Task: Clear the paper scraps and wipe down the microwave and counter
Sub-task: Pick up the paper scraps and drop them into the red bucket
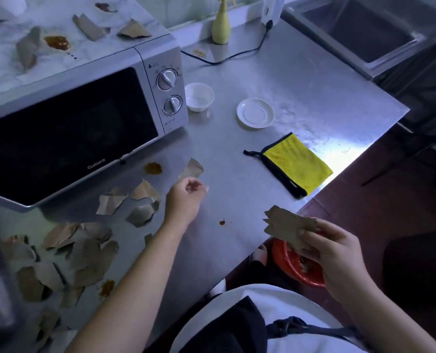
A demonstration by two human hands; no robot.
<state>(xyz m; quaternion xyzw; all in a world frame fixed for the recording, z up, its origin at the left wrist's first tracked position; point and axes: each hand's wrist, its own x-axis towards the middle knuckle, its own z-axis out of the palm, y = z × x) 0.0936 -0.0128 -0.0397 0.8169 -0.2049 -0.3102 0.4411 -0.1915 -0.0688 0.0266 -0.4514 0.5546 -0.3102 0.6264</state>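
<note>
Stainless steel desk fills most of the frame, with a silver microwave on its left side, door closed. Brown paper scraps are strewn over the desk at lower left in front of the microwave, and more scraps lie on the microwave's top at upper left, next to an orange-brown sauce blot. Similar stains show on the desk too — one by the microwave's front corner, a tiny one near centre, another at lower left. Left hand is over the middle of the desk with fingers curled, right at the lower edge of a single scrap; can't tell if it's actually pinching it or only touching. Right hand grips a bunch of scraps off the desk's edge at lower right, above a red bin. Yellow cloth with black trim lies flat near the desk's right edge, no hand on it. Further back: white bowl just beside the microwave, white saucer, yellow spray bottle and a black cable.
</note>
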